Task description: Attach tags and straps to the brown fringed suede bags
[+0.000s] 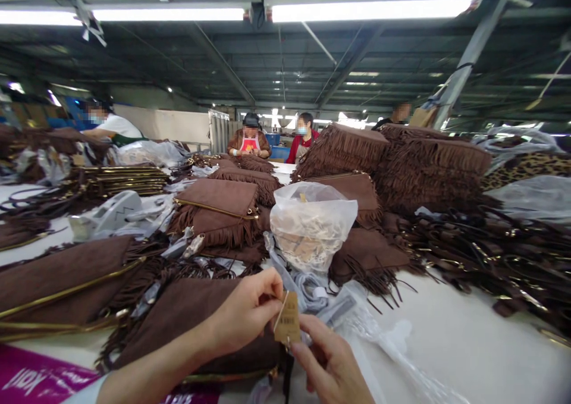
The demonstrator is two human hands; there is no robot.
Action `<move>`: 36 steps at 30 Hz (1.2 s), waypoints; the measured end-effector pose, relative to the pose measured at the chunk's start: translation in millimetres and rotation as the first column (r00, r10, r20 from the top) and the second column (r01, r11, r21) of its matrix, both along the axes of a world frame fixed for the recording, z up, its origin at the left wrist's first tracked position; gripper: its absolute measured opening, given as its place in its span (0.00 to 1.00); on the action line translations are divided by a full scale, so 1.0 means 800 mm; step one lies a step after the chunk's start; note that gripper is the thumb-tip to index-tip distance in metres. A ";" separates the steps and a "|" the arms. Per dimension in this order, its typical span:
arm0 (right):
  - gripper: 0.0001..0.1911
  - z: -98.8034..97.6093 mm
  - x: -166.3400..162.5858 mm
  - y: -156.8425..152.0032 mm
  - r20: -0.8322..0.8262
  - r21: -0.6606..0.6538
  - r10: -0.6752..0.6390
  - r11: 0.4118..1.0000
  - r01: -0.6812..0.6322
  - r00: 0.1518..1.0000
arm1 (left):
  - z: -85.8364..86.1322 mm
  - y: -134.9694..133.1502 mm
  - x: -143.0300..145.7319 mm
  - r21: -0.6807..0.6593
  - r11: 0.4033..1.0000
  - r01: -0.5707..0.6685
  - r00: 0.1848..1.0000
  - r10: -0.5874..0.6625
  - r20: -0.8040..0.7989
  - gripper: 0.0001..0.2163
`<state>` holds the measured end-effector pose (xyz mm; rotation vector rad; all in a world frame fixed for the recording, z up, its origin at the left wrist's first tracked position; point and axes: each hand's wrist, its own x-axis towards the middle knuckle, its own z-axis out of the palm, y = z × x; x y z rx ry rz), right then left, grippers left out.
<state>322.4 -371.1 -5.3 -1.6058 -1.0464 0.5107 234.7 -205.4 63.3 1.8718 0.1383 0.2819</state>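
A tan cardboard hang tag [288, 320] with a barcode and a thin pale string is held up between my hands. My left hand [247, 309] is closed in a pinch at the tag's upper left, by the string. On the lower right, my right hand [328, 359] pinches the tag near its bottom end, where the string hangs. Underneath my left forearm lies a brown fringed bag [178, 309] with a gold zip along its near edge. Just beyond the tag stands a translucent plastic bag [314, 219] full of pale strings or tags.
Brown bags [218, 207] are stacked ahead, with taller fringed piles [428, 166] at back right. Dark straps [486, 255] cover the right side. A white tagging tool or dispenser [118, 213] sits left. Purple plastic [40, 374] lies at front left. Several co-workers are across the table.
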 end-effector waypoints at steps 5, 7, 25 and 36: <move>0.18 -0.022 -0.004 0.014 -0.394 0.055 0.038 0.998 -0.017 0.919 | -0.039 -0.003 0.008 -0.220 0.974 -0.047 0.999 0.050 0.010 0.06; 0.19 -0.026 -0.004 0.016 -0.462 0.074 0.037 0.997 -0.003 0.886 | -0.040 0.002 0.005 -0.046 0.997 -0.055 0.996 0.058 0.069 0.04; 0.21 -0.022 0.000 0.013 -0.573 0.045 0.045 0.999 -0.023 0.818 | -0.016 0.022 -0.020 0.391 0.921 0.000 0.998 -0.023 0.055 0.06; 0.19 -0.003 -0.001 0.005 -0.741 0.330 0.231 0.943 0.043 0.630 | 0.018 -0.011 -0.026 0.627 0.764 0.155 0.988 -0.101 -0.121 0.12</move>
